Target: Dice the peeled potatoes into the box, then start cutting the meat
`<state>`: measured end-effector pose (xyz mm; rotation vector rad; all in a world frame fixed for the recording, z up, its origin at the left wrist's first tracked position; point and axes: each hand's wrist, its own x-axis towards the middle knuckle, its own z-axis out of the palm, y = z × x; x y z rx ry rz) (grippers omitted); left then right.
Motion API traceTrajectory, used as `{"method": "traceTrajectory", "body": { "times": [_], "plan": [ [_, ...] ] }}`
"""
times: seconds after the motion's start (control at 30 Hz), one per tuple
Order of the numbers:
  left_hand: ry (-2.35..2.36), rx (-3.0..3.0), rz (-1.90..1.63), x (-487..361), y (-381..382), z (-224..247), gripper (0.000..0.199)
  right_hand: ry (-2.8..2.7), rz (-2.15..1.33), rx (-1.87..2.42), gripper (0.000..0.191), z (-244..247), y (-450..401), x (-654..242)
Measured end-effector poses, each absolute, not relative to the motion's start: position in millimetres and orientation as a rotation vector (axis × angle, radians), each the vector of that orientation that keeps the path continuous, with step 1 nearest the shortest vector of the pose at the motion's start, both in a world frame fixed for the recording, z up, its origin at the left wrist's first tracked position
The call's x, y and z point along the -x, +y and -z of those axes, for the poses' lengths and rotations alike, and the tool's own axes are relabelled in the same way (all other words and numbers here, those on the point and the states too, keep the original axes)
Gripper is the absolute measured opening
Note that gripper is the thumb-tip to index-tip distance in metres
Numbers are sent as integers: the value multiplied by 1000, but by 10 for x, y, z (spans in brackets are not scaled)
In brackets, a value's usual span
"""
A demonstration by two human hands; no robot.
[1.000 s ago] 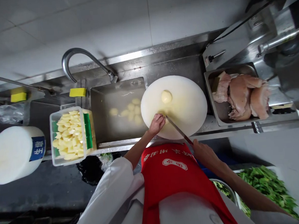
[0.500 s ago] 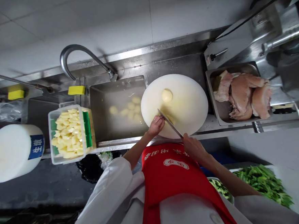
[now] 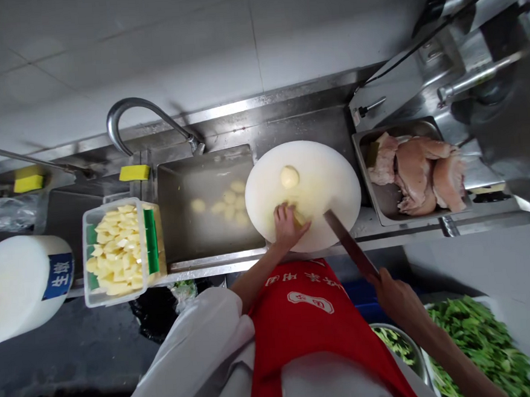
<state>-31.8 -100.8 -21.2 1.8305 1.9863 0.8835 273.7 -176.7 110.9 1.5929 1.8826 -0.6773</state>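
Observation:
A white oval cutting board (image 3: 331, 176) lies on the steel counter beside the sink. One whole peeled potato (image 3: 289, 177) rests on its upper part. Below it my left hand (image 3: 287, 226) is curved over cut potato pieces (image 3: 299, 216), its fingers bent around them and partly hiding them. My right hand (image 3: 392, 292) grips the handle of a knife (image 3: 350, 241), to the right of the left hand and past the board's lower edge. The blade's tip is over the board's lower right, apart from the potato.
Several peeled potatoes (image 3: 229, 206) lie in the water-filled sink (image 3: 190, 240). Left of it stands a tub of potato chunks (image 3: 118, 248). Raw meat fills a metal tray (image 3: 384, 214) at right; leafy greens (image 3: 479, 341) are lower right.
My right hand has carried the knife right and away from the potato pieces. My left hand has moved from the blade onto the pieces. The view has shifted slightly.

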Motion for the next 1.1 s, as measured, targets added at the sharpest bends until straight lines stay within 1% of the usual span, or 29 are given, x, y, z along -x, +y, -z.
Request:
{"method": "traceTrajectory", "body": {
  "times": [0.07, 0.13, 0.17, 0.23, 0.3, 0.33, 0.4, 0.5, 0.63, 0.77, 0.97, 1.1],
  "plan": [
    [1852, -2000, -715, 237, -927, 229, 43, 1894, 629, -1678, 23, -1086, -1650, -2737],
    [1571, -2184, -585, 314, -871, 234, 30, 1934, 613, -1690, 22, -1058, -1511, -2672],
    [1418, -2258, -543, 400, -864, 229, 30, 1956, 619, -1677, 22, -1042, -1448, -2626],
    [1252, -2327, -527, 603, -903, 213, 39, 1997, 638, -1638, 24, -1003, -1352, -2524],
    [1350, -2277, -625, 761, -1014, 210, 49, 2040, 647, -1582, 25, -952, -1297, -2413],
    [1442, -2216, -703, 802, -1085, 219, 51, 2056, 646, -1553, 25, -924, -1282, -2359],
    [1561, -2107, -842, 802, -1225, 261, 42, 2085, 652, -1494, 25, -866, -1263, -2262],
    [1599, -2056, -998, 681, -1359, 346, 27, 2135, 665, -1413, 25, -812, -1239, -2172],
    [1736, -1972, -1168, 548, -1429, 418, 24, 2131, 671, -1392, 25, -849, -1207, -2140],
    [1788, -1961, -1202, 512, -1484, 460, 22, 2133, 722, -1371, 29, -909, -1217, -2066],
    [1739, -1963, -1206, 504, -1471, 473, 21, 2094, 812, -1344, 27, -862, -1114, -1766],
    [1746, -1968, -1186, 520, -1475, 425, 22, 2133, 780, -1337, 29, -921, -983, -1650]
  ]
}}
